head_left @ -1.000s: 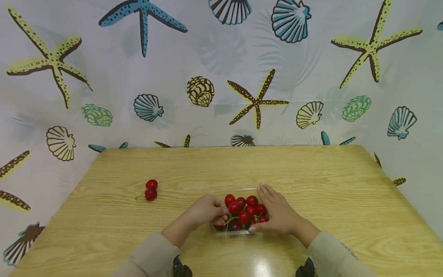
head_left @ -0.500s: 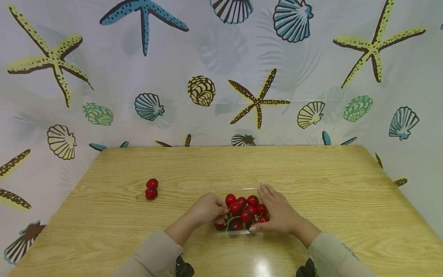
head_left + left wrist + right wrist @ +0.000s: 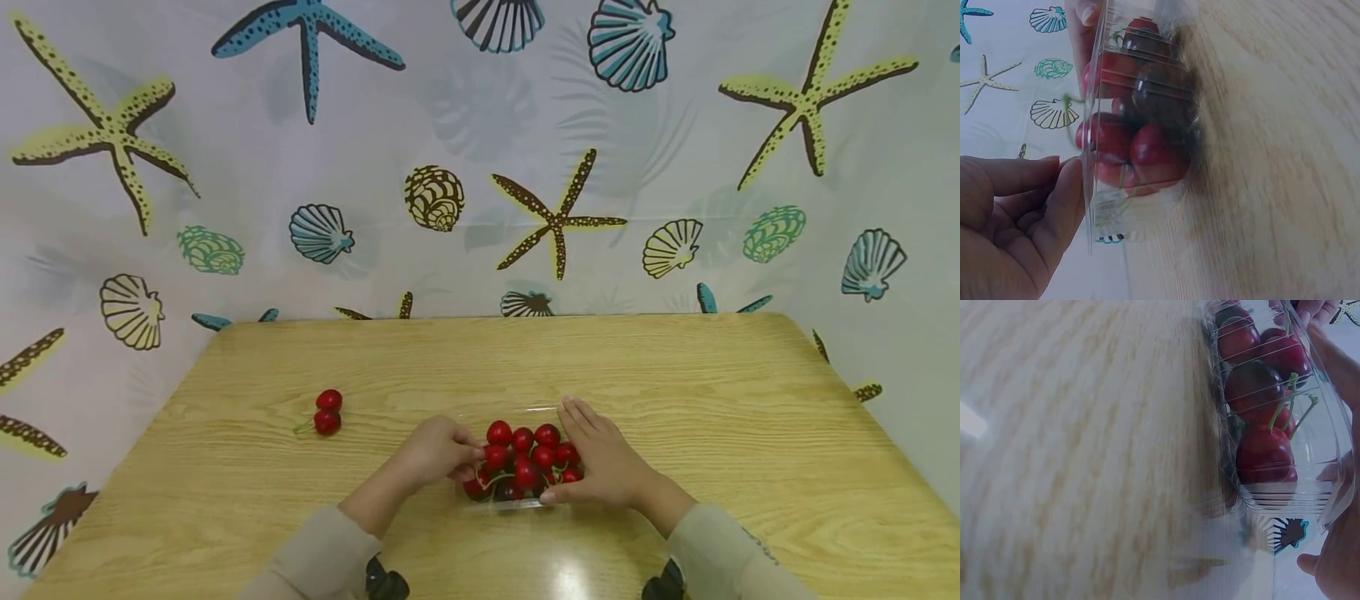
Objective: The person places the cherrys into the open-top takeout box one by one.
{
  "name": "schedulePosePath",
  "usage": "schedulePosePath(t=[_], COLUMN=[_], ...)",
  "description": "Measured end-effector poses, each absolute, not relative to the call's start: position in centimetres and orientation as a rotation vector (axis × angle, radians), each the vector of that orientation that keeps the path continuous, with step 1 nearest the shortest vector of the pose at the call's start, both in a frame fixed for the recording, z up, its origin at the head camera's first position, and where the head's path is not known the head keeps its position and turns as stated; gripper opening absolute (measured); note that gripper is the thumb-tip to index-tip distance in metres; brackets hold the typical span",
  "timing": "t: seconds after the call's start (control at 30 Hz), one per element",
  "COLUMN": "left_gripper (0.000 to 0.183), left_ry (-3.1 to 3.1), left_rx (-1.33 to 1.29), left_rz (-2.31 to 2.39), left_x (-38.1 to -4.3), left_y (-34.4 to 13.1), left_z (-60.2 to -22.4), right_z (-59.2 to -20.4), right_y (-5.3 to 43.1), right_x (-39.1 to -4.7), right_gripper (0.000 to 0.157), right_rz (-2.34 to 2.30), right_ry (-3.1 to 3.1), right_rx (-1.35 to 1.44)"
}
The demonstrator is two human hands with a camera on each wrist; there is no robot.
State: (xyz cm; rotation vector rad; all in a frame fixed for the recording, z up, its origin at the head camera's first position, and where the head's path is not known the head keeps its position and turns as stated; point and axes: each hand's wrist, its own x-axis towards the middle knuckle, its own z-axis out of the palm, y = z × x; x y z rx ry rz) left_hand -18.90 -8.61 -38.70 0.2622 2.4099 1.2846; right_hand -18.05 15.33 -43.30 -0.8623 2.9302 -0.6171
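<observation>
A clear plastic box [image 3: 517, 505] holding several red cherries [image 3: 527, 475] sits on the table in front of me. My left hand [image 3: 437, 454] is at the box's left rim in the head view. Its thumb and fingertips [image 3: 1067, 172] meet just outside the rim in the left wrist view, pinching what looks like the stem of a cherry [image 3: 496, 457]; the pinch itself is partly hidden. My right hand [image 3: 609, 461] lies along the box's right end with straight fingers, the thumb at the near corner and the fingertips at the far one.
Two loose cherries [image 3: 327, 412], one with a green stem, lie to the left on the wooden table [image 3: 225, 492]. Behind the table hangs a white cloth [image 3: 465, 108] printed with starfish and shells.
My left hand has shifted slightly left, and the cherry nearest its fingertips has moved left along with it. The right hand stays in place on the box.
</observation>
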Motion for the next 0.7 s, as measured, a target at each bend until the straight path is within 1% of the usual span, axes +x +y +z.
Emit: schedulePosePath(t=[0.7], left_gripper=[0.022], left_ry=[2.361], left_rx=[0.113], left_rz=[1.561], left_x=[-19.1], left_y=[-12.8], left_z=[-38.6], right_z=[-43.1], right_y=[15.2], right_x=[-18.0], right_gripper=[0.109], right_rz=[-0.617], right_ry=[2.927], right_rx=[-0.866])
